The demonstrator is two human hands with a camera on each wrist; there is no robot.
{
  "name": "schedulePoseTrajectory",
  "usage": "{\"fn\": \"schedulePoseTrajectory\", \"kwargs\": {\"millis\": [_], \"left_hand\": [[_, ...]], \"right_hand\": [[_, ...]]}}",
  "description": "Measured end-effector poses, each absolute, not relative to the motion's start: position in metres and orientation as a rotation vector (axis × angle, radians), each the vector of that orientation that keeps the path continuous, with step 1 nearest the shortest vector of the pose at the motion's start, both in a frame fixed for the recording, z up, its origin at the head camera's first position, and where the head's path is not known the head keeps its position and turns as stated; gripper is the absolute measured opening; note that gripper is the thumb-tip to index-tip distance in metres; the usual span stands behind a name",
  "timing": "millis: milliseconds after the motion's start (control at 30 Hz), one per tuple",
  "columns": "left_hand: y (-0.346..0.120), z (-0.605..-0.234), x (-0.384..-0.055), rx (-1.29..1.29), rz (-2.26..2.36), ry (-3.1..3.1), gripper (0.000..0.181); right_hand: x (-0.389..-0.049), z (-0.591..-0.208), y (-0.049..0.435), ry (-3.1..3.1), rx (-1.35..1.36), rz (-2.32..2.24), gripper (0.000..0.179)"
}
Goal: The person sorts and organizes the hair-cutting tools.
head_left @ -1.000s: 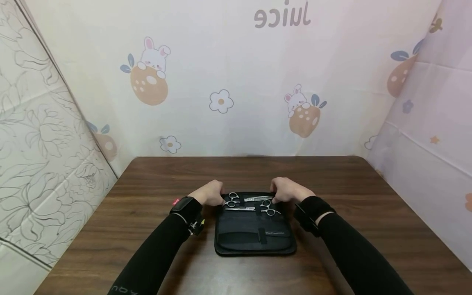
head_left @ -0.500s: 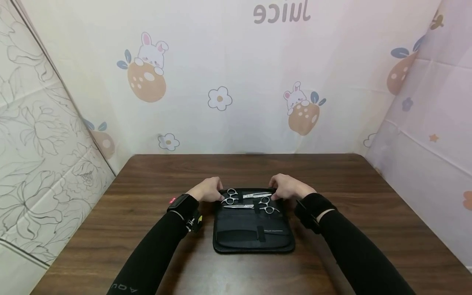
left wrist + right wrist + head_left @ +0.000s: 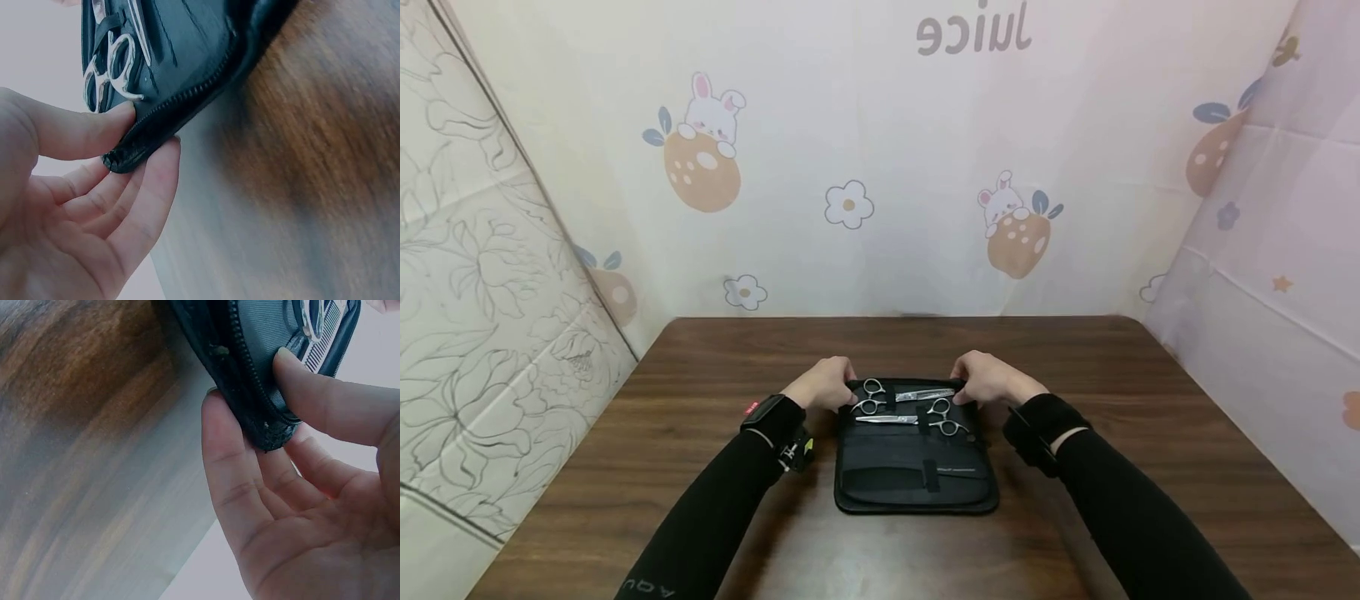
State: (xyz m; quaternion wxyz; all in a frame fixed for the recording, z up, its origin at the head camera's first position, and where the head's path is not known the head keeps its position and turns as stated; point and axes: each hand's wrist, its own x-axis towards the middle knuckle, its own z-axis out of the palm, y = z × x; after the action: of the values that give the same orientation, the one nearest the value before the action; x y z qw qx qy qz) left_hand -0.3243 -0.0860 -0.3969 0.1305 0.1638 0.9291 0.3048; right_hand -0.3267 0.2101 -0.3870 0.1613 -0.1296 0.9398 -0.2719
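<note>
The left hand (image 3: 824, 386) is pinching the far left corner of a black zippered case (image 3: 880, 452), thumb on the inner face and fingers beneath; the right hand (image 3: 996, 381) is clamping the far right corner likewise. The case is resting on the table (image 3: 917, 560) between both hands. Inside, toothed scissors (image 3: 925, 395) are lying beyond smooth-bladed scissors (image 3: 887, 419), their handles pointing opposite ways.

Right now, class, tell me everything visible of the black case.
The black case looks like leather, with rounded corners, a zip along its edge and a pocket at the near end. It lies open on the brown table, two pairs of silver scissors strapped inside. The left hand and right hand pinch its far corners, which look lifted.
</note>
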Motion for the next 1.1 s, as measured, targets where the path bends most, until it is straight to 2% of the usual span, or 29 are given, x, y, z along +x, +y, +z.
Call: {"fn": "schedulePoseTrajectory", "kwargs": {"millis": [600, 1100], "left_hand": [[-0.084, -0.387, -0.320, 0.487, 0.886, 2.854, 0.018], [-0.082, -0.387, -0.320, 0.571, 0.873, 2.948, 0.016]], "right_hand": [[-0.329, -0.377, 0.207, 2.845, -0.464, -0.660, 0.021], [-0.325, -0.377, 0.208, 2.922, -0.477, -0.753, 0.014]]}}
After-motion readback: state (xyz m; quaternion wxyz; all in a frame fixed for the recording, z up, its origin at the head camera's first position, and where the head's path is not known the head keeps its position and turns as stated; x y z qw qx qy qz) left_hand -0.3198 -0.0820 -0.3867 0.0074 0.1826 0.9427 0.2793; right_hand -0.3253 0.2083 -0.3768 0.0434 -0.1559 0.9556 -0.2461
